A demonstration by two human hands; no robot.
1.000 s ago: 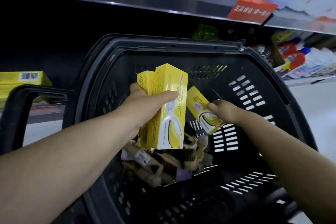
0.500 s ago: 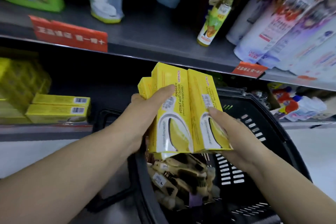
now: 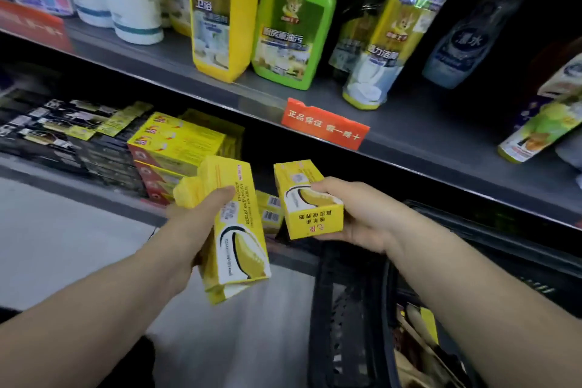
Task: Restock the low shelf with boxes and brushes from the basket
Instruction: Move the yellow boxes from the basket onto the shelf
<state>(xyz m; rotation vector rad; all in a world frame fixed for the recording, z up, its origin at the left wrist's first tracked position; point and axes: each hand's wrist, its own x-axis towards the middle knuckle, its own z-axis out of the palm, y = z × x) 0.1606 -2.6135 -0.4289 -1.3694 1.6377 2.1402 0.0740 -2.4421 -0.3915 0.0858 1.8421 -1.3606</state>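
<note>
The restocking looks partway through, with the present load not yet set down. The left hand (image 3: 195, 224) has its fingers and thumb curled round a bundle of yellow boxes (image 3: 236, 230), held upright and tilted just in front of the low shelf (image 3: 63, 186). The right hand (image 3: 362, 214) grips a single yellow box (image 3: 310, 201), thumb on top and fingers under it, near the same opening. Behind the two loads, a few small barcoded boxes (image 3: 269, 209) of the same yellow lie on the low shelf, so some stock seems to be in place, beside a stack of red-and-yellow cartons (image 3: 176, 142). The basket (image 3: 346, 309) sits at lower right with brushes (image 3: 415, 340) in it, and I see no brushes on the shelf, so that part appears undone. How many boxes the left hand holds is unclear, two at least. Most of the basket is cut off by the frame edge and the right forearm, and the back of the low shelf is lost in shadow.
</note>
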